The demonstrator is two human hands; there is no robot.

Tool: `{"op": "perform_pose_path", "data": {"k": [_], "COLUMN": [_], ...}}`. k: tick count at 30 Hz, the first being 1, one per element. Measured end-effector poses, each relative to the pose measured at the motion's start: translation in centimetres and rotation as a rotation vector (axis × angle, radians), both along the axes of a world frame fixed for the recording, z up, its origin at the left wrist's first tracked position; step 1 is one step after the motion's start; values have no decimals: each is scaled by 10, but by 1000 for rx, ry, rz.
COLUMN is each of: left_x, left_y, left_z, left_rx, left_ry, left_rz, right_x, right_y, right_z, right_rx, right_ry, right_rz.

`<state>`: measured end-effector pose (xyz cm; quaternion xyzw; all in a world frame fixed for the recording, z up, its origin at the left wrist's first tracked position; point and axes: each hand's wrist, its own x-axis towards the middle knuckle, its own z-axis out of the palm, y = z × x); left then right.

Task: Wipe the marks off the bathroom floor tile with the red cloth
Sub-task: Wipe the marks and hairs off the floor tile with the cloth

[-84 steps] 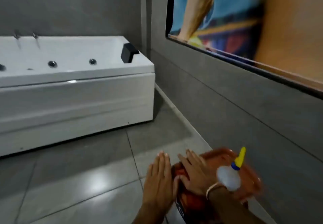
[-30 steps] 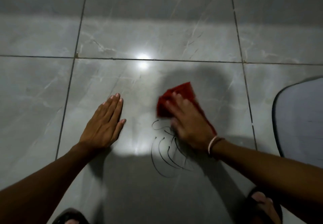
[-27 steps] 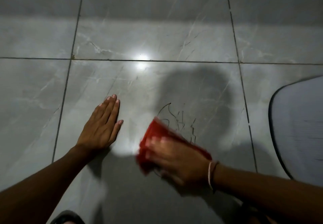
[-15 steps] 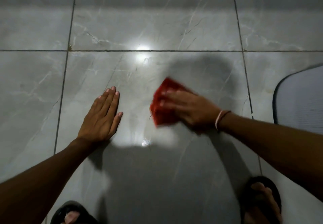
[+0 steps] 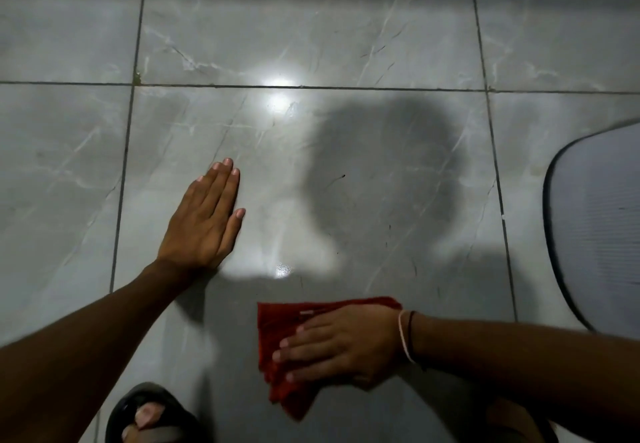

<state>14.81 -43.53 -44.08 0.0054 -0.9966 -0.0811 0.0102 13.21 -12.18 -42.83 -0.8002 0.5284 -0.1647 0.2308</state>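
The right hand (image 5: 341, 345) presses the red cloth (image 5: 287, 356) flat on the floor tile (image 5: 346, 172) (faint marks (image 5: 389, 235) remain), fingers together; the left hand (image 5: 204, 221) rests flat, fingers together.

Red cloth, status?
Right hand flat on red cloth. Left hand braced on tile. Faint marks remain. Nothing in the way.

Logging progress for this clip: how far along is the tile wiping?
Mostly done: no big scribble shows on the tile. In hand: the right hand presses the red cloth flat; the left hand braces. Left: a thin dark stroke and faint specks.
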Motion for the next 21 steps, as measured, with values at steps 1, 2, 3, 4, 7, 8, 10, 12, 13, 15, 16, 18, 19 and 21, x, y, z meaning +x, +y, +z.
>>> {"op": "perform_pose_path", "data": {"k": [1, 2, 3, 4, 7, 8, 10, 12, 13, 15, 16, 18, 19, 21], "left_x": [1, 0, 0, 1, 0, 0, 0, 1, 1, 0, -1, -2, -1, 0], "left_y": [0, 0, 1, 1, 0, 0, 0, 0, 0, 0, 0, 0, 0, 0], "left_z": [1, 2, 2, 2, 2, 1, 1, 1, 2, 4, 4, 4, 4, 3], "left_rx": [7, 14, 16, 19, 26, 23, 21, 23, 28, 42, 47, 46, 48, 53], "left_ry": [-12, -19, -26, -34, -21, -10, 12, 24, 25, 20, 19, 25, 23, 13], "left_rz": [10, 16, 17, 17, 8, 2, -1, -2, -3, 0, 2, 3, 1, 3], "right_x": [-13, -31, -52, -78, -166, -191, -217, -205, -188, -146, -120, -69, -51, -51], "right_y": [-5, -10, -14, -16, -20, -21, -31, -48, -54, -51, -42, -17, -5, 4], "right_z": [-3, -4, -3, -1, 13, 18, 24, 27, 26, 26, 26, 25, 23, 18], "right_rx": [-23, -51, -80, -96, -61, -34, 39, 88, 91, 53, 40, 48, 54, 52], "right_ry": [17, 49, 80, 109, 209, 222, 192, 173, 174, 180, 181, 148, 122, 121], "right_rz": [44, 26, -51, -167, -672, -848, -1136, -1302, -1332, -1198, -1035, -636, -447, -113]}}
